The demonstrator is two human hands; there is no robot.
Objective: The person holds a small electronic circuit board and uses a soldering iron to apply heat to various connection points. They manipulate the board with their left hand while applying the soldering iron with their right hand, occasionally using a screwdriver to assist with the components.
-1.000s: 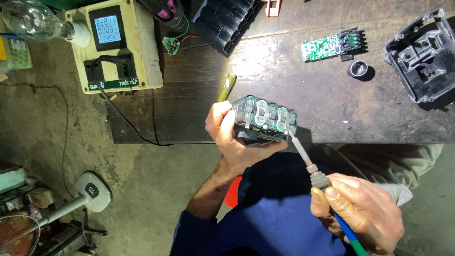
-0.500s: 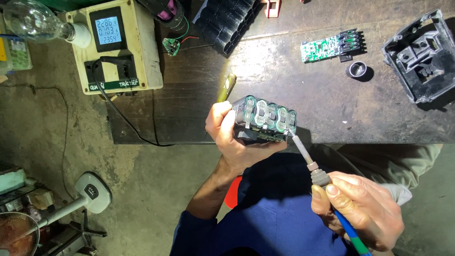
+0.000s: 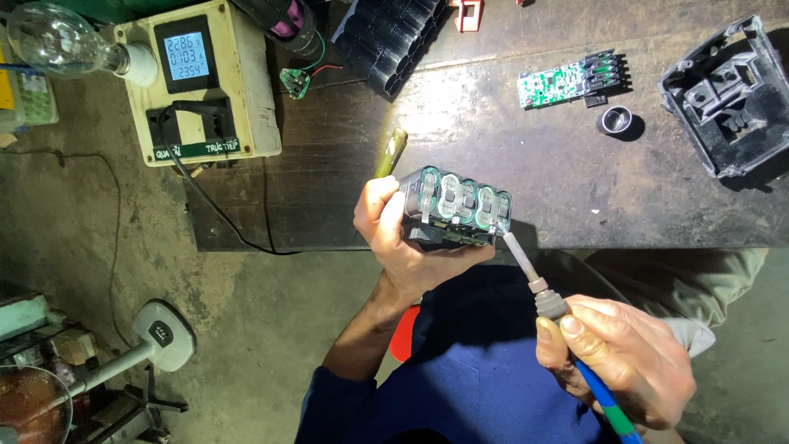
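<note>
head view, looking down over my lap at the edge of a dark tabletop (image 3: 526,164). my left hand (image 3: 403,238) is wrapped shut around a battery pack (image 3: 454,210), a row of round cells in teal sleeves with metal strips across their ends, held just off the near edge of the tabletop with its long axis running left to right. my right hand (image 3: 616,353) is lower and further right, closed around the blue handle of a soldering iron (image 3: 534,284). the iron's shaft slants up and to the left from that hand, and its tip touches the right end of the pack, at the last cell. so the pack lies up and left of my right hand, with my left hand much the nearer, already on it.

on the tabletop, well apart from my hands: a green circuit board (image 3: 567,82), a small dark ring (image 3: 615,120), an open black plastic housing (image 3: 731,94) at far right, and a cream meter box with a lit screen (image 3: 197,78) at the left. a clear glass bulb (image 3: 62,41) lies beside the box.
</note>
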